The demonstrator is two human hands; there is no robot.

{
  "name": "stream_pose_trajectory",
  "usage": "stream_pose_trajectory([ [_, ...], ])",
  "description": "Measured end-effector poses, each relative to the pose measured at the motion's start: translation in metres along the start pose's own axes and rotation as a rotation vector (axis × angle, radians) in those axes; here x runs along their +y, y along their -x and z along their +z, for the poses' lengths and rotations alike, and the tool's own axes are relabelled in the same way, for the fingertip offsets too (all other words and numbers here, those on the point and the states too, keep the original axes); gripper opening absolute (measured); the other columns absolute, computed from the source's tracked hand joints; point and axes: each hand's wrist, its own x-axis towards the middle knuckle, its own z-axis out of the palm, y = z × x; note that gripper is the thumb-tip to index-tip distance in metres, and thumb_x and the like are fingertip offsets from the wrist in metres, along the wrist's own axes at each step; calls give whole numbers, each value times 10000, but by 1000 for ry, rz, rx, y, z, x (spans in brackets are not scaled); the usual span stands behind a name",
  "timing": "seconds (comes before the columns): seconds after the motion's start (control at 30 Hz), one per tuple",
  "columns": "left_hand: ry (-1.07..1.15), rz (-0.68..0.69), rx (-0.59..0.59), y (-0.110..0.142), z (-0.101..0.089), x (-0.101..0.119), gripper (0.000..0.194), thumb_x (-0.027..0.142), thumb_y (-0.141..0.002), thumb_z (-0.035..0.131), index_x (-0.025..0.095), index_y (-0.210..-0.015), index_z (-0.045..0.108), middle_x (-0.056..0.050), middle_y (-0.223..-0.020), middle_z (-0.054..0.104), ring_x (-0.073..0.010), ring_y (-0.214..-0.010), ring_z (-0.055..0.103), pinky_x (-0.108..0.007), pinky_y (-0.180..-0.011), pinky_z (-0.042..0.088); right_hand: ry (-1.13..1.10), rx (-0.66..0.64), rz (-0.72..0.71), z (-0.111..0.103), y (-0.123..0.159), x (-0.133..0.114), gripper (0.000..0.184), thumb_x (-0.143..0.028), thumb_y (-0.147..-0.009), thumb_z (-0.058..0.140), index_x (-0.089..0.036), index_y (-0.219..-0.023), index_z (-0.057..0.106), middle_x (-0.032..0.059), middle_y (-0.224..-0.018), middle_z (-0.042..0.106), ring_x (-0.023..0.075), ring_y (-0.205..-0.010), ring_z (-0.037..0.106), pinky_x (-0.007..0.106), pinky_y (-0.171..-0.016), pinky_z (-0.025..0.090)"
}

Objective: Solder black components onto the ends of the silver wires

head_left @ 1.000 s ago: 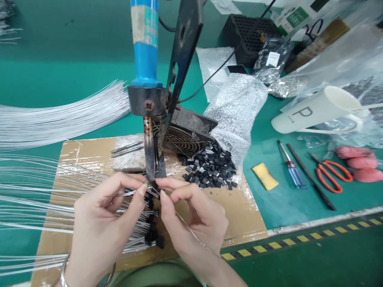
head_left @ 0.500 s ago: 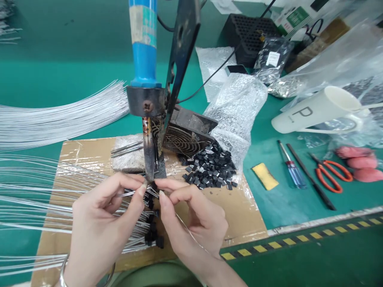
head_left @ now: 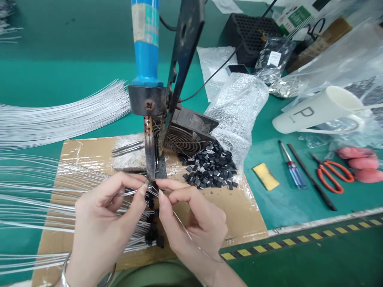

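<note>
Covering most of the view, a green table (head_left: pixel 95 69) carries a cardboard sheet (head_left: pixel 242 213). Above the sheet, a blue-handled soldering iron (head_left: pixel 146 63) is clamped tip down; a white mug (head_left: pixel 314 113) is at far right. My left hand (head_left: pixel 104 223) and right hand (head_left: pixel 194 217) are beside the tip, both nearly closed in fingertip pinches: the left on a grey cable (head_left: pixel 129 193), the right on a thin silver wire (head_left: pixel 188 234). Black pieces (head_left: pixel 211 167) lie heaped nearby.
</note>
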Motion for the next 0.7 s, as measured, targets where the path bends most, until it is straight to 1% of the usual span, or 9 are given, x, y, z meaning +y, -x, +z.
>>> stream_pose_trajectory([
  [0.17, -16, 7, 6, 1, 0, -3, 72, 290, -854, 766, 284, -782, 774, 48, -836, 820, -108, -647, 714, -155, -488, 477, 33, -5, -16, 0, -2, -3, 201, -41, -939, 716, -234, -915, 663, 79, -1044, 889, 192, -873, 865, 265, -801, 711],
  [0.27, -32, 10, -1, 3, -1, -6, 73, 298, -862, 763, 285, -791, 771, 41, -856, 821, -124, -684, 733, -172, -464, 446, 50, -5, -34, 0, -2, -4, 203, -42, -946, 711, -238, -921, 661, 85, -1041, 890, 192, -801, 857, 289, -781, 721],
  [0.37, -41, 14, 3, 3, -1, -7, 72, 299, -872, 756, 288, -803, 773, 43, -869, 822, -120, -676, 720, -180, -462, 434, 62, -4, -37, 0, -2, -5, 205, -34, -938, 713, -231, -915, 660, 84, -1022, 891, 182, -755, 850, 285, -782, 720],
  [0.57, -35, 14, -12, -1, 0, -5, 89, 307, -859, 757, 284, -774, 766, 48, -810, 804, -122, -653, 710, -192, -461, 427, 60, 49, -92, 4, -3, 0, 203, -39, -951, 699, -229, -894, 654, 88, -958, 891, 208, -830, 871, 264, -751, 719],
  [0.7, -43, 15, -15, 1, -1, -6, 96, 323, -868, 756, 283, -781, 760, 39, -836, 812, -141, -695, 729, -205, -459, 424, 85, 22, -89, 3, -4, -2, 201, -42, -962, 701, -234, -917, 661, 83, -968, 891, 200, -806, 865, 282, -762, 729],
])
